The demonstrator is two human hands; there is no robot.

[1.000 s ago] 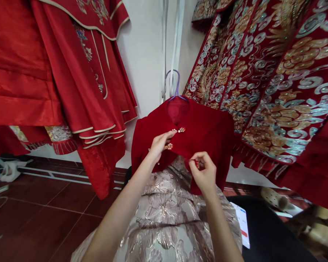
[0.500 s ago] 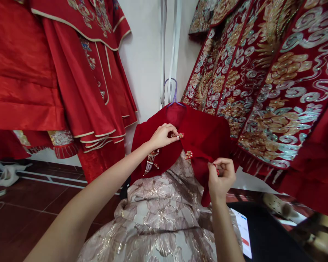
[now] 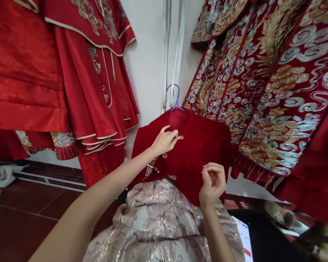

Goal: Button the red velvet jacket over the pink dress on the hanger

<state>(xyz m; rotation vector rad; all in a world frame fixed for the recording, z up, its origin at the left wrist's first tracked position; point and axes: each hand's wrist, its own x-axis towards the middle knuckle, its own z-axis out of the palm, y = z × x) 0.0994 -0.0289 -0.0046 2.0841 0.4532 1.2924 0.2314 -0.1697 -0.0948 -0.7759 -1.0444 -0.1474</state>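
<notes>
A dark red velvet jacket [image 3: 202,145] hangs on a purple hanger [image 3: 177,103] in front of me, its front panel lying flat. My left hand [image 3: 165,141] is closed at the neckline, thumb and finger pinching a gold, jewelled button [image 3: 181,137]. More jewelled fasteners [image 3: 172,177] show lower down along the front edge. A beaded tassel ornament [image 3: 149,170] hangs on the left side, partly behind my left wrist. My right hand [image 3: 213,185] hovers before the right half of the jacket, fingers loosely curled, with nothing visible in it.
Shiny pinkish-gold floral fabric [image 3: 164,218] spreads below the jacket. Red garments [image 3: 90,91] hang at left, and a sequined, embroidered one [image 3: 262,94] at right. A phone [image 3: 242,236] lies on a black surface [image 3: 265,233]. Shoes [image 3: 7,174] stand by a white rack bar.
My right hand has let go of the jacket's front edge and moved slightly left. The panel has dropped flat across the front. My left hand stays at the top button.
</notes>
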